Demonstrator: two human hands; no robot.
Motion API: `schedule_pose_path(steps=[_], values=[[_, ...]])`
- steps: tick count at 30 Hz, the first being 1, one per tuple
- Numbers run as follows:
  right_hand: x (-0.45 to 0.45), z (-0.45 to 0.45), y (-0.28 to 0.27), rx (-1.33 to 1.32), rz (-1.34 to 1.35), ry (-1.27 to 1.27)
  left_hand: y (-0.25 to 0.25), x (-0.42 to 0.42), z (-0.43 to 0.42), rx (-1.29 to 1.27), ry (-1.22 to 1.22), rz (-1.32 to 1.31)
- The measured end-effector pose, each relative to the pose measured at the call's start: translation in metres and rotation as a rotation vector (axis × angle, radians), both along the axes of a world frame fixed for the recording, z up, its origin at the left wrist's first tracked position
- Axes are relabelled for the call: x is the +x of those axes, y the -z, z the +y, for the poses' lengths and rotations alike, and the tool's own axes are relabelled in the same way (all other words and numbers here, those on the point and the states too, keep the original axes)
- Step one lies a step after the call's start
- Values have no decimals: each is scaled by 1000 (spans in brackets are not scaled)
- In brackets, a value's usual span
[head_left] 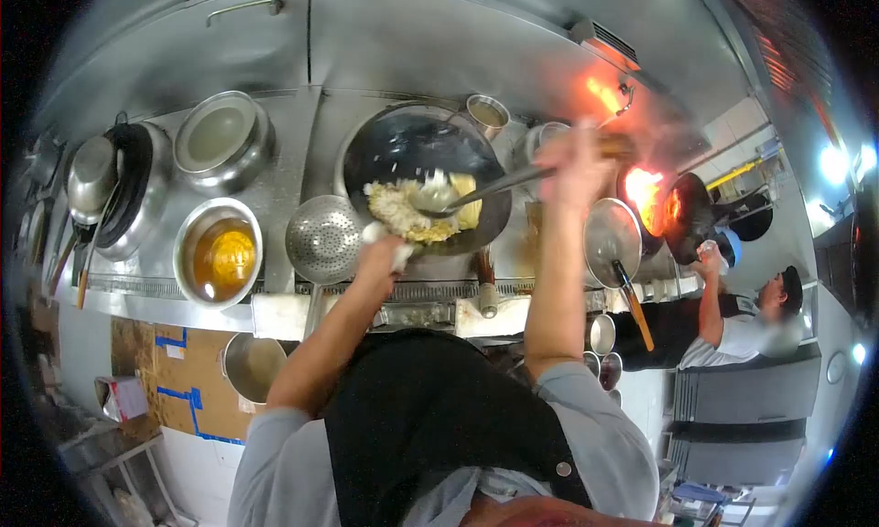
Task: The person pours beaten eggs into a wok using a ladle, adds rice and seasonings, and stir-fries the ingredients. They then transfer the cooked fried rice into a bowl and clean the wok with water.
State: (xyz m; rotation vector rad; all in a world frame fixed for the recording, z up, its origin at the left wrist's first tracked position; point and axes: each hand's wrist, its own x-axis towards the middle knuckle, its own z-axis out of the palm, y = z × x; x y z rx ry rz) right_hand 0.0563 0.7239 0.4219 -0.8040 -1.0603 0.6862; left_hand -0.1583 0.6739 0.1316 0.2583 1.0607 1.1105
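Observation:
Rice [400, 206] with yellow egg-like pieces [468, 197] lies in the lower part of a dark wok [412, 142]. My left hand [377, 260] is closed at the wok's near rim, gripping it through a folded white cloth [399, 249]. My right hand [579, 165], smeared by motion, is wrapped around the handle of a ladle [508, 179]. The ladle's metal bowl rests among the rice. Just left of the wok sits a perforated strainer [323, 239], close to my left forearm.
A bowl of orange-yellow oil [222, 254] and metal pots [220, 138] stand on the left. A small container [487, 113] sits behind the wok. At right, a wooden-handled strainer [612, 239] lies near flames [645, 193], where a co-worker [723, 321] handles another wok [691, 211].

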Motion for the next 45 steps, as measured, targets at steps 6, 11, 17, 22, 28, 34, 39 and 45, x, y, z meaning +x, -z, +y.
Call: schedule_pose_path(steps=[6,11,17,22,28,34,39,45], values=[[11,60,26,-90,-86,240,36,-26,-50,6,61,165],[28,-32,-60,73,64,-29,-28,-29,-69,-16,68,86],[-37,37,79,-145,-77,46,37,-8,5,243,255,108],[19,-5,-25,32,21,80,57,-44,-82,218,75,201],[-30,6,68,46,31,84,24,-7,4,169,140,182],[11,66,-1,-29,-52,123,30,-27,-62,-38,35,110],[38,-19,-20,97,25,-58,-27,-7,-35,-99,54,111],[3,31,56,-117,-288,90,3,2,-9,-37,10,127]])
